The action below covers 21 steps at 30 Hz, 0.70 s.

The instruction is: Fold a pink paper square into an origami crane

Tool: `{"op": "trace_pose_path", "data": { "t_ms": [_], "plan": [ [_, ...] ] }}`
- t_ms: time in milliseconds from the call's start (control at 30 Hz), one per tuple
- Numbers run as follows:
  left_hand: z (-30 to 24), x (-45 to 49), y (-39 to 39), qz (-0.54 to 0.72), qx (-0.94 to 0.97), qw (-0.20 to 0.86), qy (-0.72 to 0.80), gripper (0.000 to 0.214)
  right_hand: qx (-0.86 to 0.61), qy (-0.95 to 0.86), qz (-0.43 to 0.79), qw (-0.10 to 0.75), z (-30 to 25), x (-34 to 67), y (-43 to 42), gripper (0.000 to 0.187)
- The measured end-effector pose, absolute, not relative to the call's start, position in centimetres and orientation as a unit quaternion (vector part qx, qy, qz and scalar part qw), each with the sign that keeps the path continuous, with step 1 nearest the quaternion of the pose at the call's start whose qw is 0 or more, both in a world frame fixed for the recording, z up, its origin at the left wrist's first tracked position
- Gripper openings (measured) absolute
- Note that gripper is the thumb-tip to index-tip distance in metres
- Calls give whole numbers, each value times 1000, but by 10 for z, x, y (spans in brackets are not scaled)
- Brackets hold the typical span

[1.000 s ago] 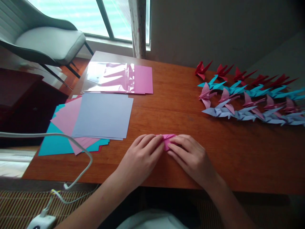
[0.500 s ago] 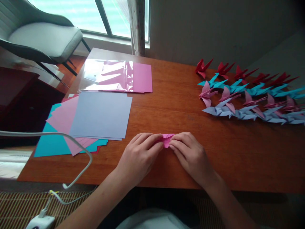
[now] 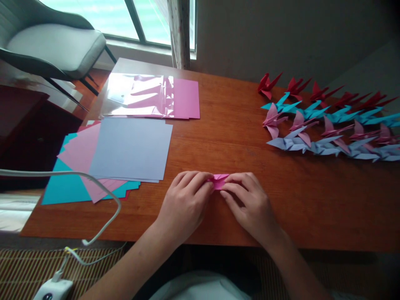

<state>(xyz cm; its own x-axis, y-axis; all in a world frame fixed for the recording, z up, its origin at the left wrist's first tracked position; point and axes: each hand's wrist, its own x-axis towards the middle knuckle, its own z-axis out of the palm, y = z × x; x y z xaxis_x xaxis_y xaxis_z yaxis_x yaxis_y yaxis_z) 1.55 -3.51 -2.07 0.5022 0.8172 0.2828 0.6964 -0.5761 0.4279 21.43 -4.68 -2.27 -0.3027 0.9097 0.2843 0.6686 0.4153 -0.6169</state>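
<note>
A small piece of folded pink origami paper (image 3: 219, 182) is held between my two hands, close to the table's front edge. My left hand (image 3: 188, 198) pinches its left end, with the fingers closed over it. On the other side my right hand (image 3: 248, 200) grips the right end between fingertips and thumb. Both ends of the paper are hidden under the fingers; only its middle with some crease lines shows.
Sheets of pale blue paper (image 3: 133, 150) overlap pink and turquoise sheets (image 3: 67, 187) at left. Behind lies pink paper (image 3: 186, 98) partly in a clear sleeve (image 3: 137, 96). Rows of folded cranes (image 3: 298, 143) stand at right. A white cable (image 3: 106, 189) hangs across the left corner.
My right thumb has come slightly away from the fingers beside it. The paper stays between both hands in nearly the same place. The whole view has shifted a little.
</note>
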Motion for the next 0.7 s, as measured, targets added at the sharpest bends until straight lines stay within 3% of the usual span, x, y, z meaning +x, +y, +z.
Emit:
{"op": "trace_pose_path", "data": {
  "t_ms": [700],
  "plan": [
    [-17,29,-36,245,826,124,492,15,-564,-733,228,305,-20,209,-39,8]
  ]
}}
